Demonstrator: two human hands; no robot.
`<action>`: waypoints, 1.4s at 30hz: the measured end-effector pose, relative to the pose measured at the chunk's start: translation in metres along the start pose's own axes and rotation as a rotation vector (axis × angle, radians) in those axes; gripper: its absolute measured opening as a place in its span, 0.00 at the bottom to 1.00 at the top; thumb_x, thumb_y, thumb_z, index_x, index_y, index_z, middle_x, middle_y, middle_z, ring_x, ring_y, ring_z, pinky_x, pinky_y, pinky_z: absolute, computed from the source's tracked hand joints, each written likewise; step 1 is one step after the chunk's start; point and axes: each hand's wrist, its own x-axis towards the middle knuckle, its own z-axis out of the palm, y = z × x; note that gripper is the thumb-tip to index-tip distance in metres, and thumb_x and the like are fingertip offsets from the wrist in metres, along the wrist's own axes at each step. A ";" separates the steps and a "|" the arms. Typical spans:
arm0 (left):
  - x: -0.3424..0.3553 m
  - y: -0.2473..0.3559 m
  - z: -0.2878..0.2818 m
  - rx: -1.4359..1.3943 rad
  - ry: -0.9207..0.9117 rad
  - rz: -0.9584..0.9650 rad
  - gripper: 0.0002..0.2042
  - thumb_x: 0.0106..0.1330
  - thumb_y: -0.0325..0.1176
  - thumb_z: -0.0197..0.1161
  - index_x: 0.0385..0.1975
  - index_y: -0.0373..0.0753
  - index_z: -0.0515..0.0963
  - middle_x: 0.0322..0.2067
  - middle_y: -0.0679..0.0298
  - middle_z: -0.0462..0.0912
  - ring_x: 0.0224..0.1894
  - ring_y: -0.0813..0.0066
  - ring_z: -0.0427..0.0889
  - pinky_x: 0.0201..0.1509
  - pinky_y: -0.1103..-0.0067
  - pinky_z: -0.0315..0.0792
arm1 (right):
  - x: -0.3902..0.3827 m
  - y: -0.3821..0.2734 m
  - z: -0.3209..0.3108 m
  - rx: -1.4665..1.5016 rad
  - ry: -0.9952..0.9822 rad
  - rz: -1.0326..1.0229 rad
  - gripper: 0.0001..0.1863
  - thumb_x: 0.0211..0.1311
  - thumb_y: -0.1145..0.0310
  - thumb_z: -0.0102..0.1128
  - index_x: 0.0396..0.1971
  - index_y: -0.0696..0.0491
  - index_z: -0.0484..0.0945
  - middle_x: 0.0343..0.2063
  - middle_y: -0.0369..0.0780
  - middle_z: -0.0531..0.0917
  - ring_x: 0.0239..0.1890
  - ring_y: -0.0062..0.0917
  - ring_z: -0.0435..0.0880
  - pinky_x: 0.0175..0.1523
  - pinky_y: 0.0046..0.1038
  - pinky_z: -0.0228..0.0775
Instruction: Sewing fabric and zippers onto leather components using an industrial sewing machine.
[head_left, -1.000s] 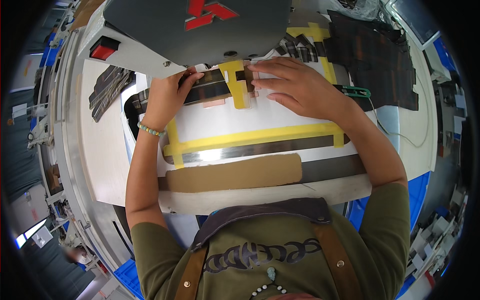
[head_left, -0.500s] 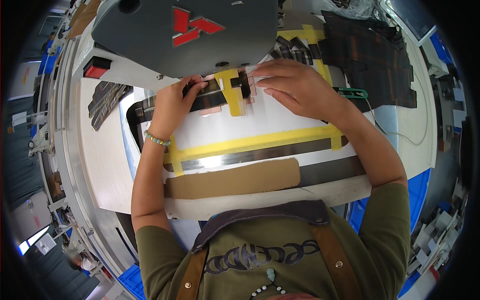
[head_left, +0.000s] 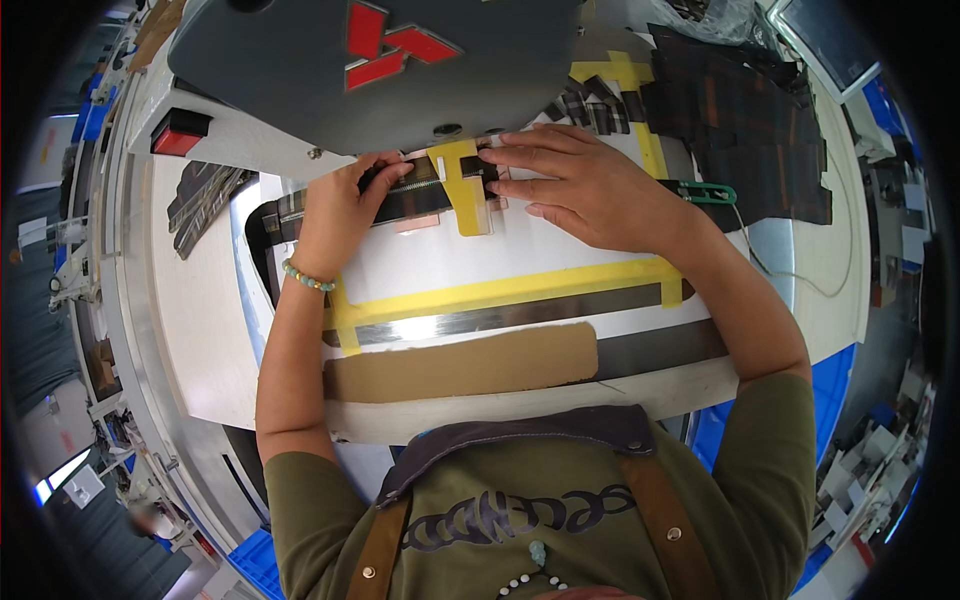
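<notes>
A dark plaid fabric strip with a zipper [head_left: 415, 188] lies across a white work sheet, below the machine head. My left hand [head_left: 345, 208] pinches its upper edge between thumb and fingers. To the right, my right hand [head_left: 590, 188] lies with fingers stretched out, their tips at the strip's right end. Between the hands, a yellow-taped guide piece [head_left: 463, 195] crosses over the strip. Small pinkish pads [head_left: 418, 222] show along the strip's edges. The machine's dark grey cover [head_left: 290, 75] hides whatever is behind the fingertips.
Green-handled thread snips [head_left: 705, 192] lie by my right wrist. Small plaid pieces [head_left: 600, 108] and a stack of dark plaid fabric [head_left: 735, 130] lie at the far right. More plaid strips [head_left: 205, 205] rest at left. A brown pad [head_left: 460, 363] lines the near table edge.
My right hand has shifted left and flattened, its fingertips now on the strip's right end. My left hand keeps its pinch. The whole view has moved slightly.
</notes>
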 end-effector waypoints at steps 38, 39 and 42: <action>-0.005 -0.016 -0.001 -0.130 -0.043 0.048 0.13 0.74 0.32 0.72 0.52 0.33 0.85 0.40 0.54 0.92 0.37 0.69 0.89 0.46 0.75 0.80 | 0.008 -0.014 -0.009 -0.103 0.080 -0.044 0.16 0.68 0.71 0.67 0.54 0.57 0.87 0.56 0.38 0.86 0.62 0.33 0.84 0.69 0.37 0.76; -0.005 -0.017 -0.002 -0.137 -0.055 0.043 0.13 0.74 0.32 0.72 0.53 0.33 0.85 0.40 0.55 0.92 0.37 0.70 0.88 0.47 0.75 0.80 | 0.009 -0.014 -0.009 -0.129 0.078 -0.052 0.16 0.67 0.72 0.66 0.54 0.57 0.87 0.55 0.38 0.86 0.62 0.32 0.85 0.69 0.37 0.77; -0.004 -0.016 -0.001 -0.158 -0.036 0.060 0.13 0.74 0.32 0.72 0.53 0.33 0.85 0.39 0.57 0.92 0.37 0.72 0.87 0.46 0.76 0.80 | 0.009 -0.013 -0.008 -0.139 0.083 -0.054 0.17 0.67 0.72 0.66 0.54 0.57 0.87 0.56 0.38 0.86 0.62 0.32 0.84 0.69 0.37 0.76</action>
